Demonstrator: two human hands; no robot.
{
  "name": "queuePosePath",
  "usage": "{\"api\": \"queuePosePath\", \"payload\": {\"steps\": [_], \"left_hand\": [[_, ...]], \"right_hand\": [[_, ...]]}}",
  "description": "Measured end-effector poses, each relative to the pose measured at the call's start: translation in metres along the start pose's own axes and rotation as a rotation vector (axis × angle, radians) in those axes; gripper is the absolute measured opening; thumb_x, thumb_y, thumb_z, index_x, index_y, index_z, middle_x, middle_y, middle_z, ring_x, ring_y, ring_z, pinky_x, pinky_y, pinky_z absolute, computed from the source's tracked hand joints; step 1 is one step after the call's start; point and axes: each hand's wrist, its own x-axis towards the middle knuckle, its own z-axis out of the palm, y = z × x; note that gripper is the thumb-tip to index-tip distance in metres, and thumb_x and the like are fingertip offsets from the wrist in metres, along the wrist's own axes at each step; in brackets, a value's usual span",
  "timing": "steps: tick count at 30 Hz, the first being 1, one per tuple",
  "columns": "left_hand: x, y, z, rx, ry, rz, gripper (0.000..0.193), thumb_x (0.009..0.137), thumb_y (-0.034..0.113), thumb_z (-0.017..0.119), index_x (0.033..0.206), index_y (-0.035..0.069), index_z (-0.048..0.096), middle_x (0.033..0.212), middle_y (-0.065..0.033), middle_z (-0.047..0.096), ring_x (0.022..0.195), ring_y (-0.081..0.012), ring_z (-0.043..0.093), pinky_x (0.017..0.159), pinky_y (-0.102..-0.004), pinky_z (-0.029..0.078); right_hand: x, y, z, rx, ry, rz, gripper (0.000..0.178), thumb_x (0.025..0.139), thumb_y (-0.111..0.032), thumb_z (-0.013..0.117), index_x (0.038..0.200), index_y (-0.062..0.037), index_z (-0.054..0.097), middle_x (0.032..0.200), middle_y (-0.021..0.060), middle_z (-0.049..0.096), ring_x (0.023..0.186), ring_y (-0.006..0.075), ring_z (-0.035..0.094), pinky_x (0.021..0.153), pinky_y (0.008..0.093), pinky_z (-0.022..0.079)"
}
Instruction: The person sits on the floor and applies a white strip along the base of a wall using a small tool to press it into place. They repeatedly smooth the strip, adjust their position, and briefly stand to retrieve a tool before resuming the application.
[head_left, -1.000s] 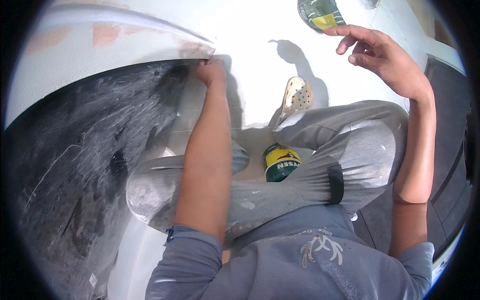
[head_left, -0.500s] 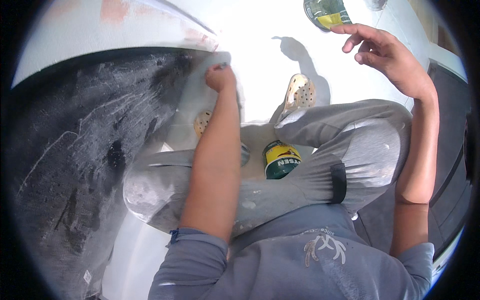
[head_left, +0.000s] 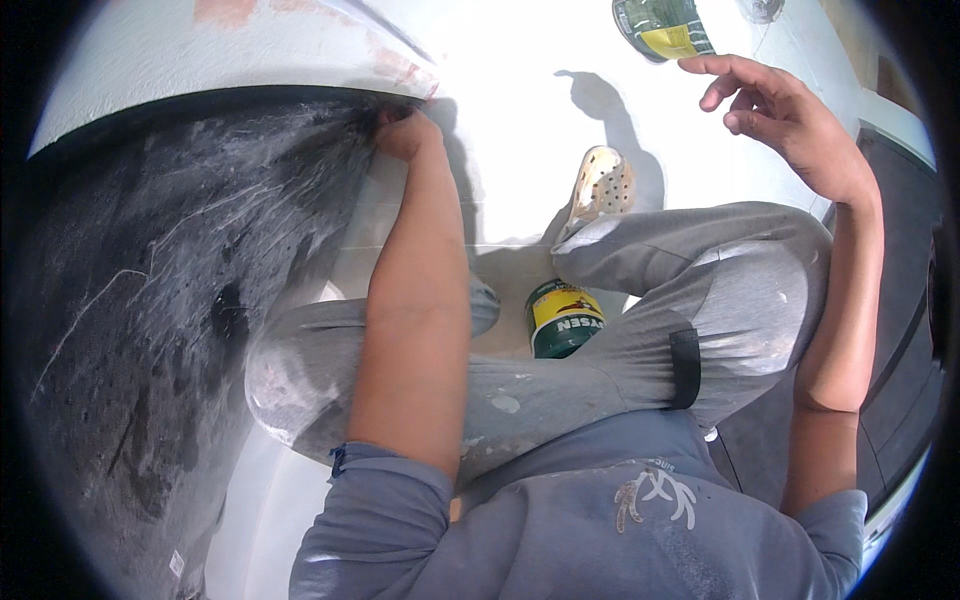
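My left hand [head_left: 408,136] is closed at the far corner of a dark, scuffed sheet [head_left: 170,280], beside the foot of the pale wall. Its fingertips are turned away, so I cannot make out what is in them. My right hand [head_left: 775,120] is raised at the upper right with fingers apart and loosely bent, holding nothing. Just beyond its fingertips, a green can with a yellow label [head_left: 665,32] stands on the bright white surface. Another green and yellow can [head_left: 563,318] sits between my legs.
The white wall [head_left: 300,55] with reddish patches rises along the upper left. My bent legs in grey trousers [head_left: 740,270] frame the nearer can. A beige clog [head_left: 602,185] is on my right foot. Dark tiles [head_left: 905,270] lie at the far right.
My left hand has shifted left, from the bright floor onto the corner of the dark sheet. My right hand stays raised, nearly in the same place.
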Motion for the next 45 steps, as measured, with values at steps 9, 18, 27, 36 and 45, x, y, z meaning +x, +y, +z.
{"api": "queuePosePath", "payload": {"steps": [9, 18, 27, 36, 45], "left_hand": [[-0.021, 0.000, 0.016, -0.380, -0.178, -0.176, 0.030, 0.092, -0.003, 0.075, 0.120, -0.012, 0.071, 0.122, -0.0197, 0.076, 0.109, -0.0251, 0.074, 0.096, -0.0363, 0.058], [-0.031, 0.006, 0.010, -0.424, -0.211, -0.269, 0.037, 0.095, -0.006, 0.065, 0.131, -0.013, 0.066, 0.132, -0.0227, 0.071, 0.121, -0.0305, 0.069, 0.103, -0.0369, 0.054], [-0.049, 0.020, 0.009, -0.128, -0.309, -0.163, 0.062, 0.088, -0.011, 0.052, 0.150, -0.009, 0.050, 0.148, -0.0277, 0.058, 0.134, -0.0378, 0.061, 0.115, -0.0407, 0.046], [-0.041, -0.017, 0.010, -0.080, -0.435, 0.011, 0.062, 0.088, -0.005, 0.059, 0.150, -0.009, 0.050, 0.151, -0.0303, 0.054, 0.140, -0.0381, 0.055, 0.116, -0.0423, 0.045], [-0.059, -0.008, 0.011, 0.000, -0.370, 0.021, 0.064, 0.089, -0.004, 0.060, 0.152, -0.007, 0.047, 0.152, -0.0301, 0.053, 0.140, -0.0394, 0.056, 0.116, -0.0428, 0.045]], "right_hand": [[0.000, -0.001, 0.001, -0.028, -0.005, -0.025, 0.050, 0.100, 0.000, 0.058, 0.146, -0.0178, 0.067, 0.109, 0.0027, 0.068, 0.087, 0.0103, 0.060, 0.084, 0.0278, 0.055], [-0.001, 0.000, 0.002, -0.023, 0.016, 0.005, 0.049, 0.102, 0.001, 0.057, 0.145, -0.0187, 0.067, 0.109, 0.0037, 0.069, 0.091, 0.0109, 0.063, 0.088, 0.0289, 0.057], [-0.002, -0.005, -0.001, 0.047, -0.021, -0.005, 0.049, 0.101, 0.000, 0.058, 0.146, -0.0188, 0.067, 0.109, 0.0027, 0.068, 0.091, 0.0109, 0.061, 0.088, 0.0287, 0.055], [-0.003, -0.013, -0.003, 0.084, -0.048, -0.083, 0.054, 0.100, 0.008, 0.057, 0.148, -0.0144, 0.064, 0.113, 0.0042, 0.065, 0.101, 0.0128, 0.059, 0.089, 0.0291, 0.049], [-0.002, -0.012, -0.003, 0.046, -0.013, -0.044, 0.050, 0.100, 0.003, 0.058, 0.145, -0.0171, 0.067, 0.108, 0.0027, 0.066, 0.096, 0.0118, 0.060, 0.089, 0.0296, 0.053]]}}
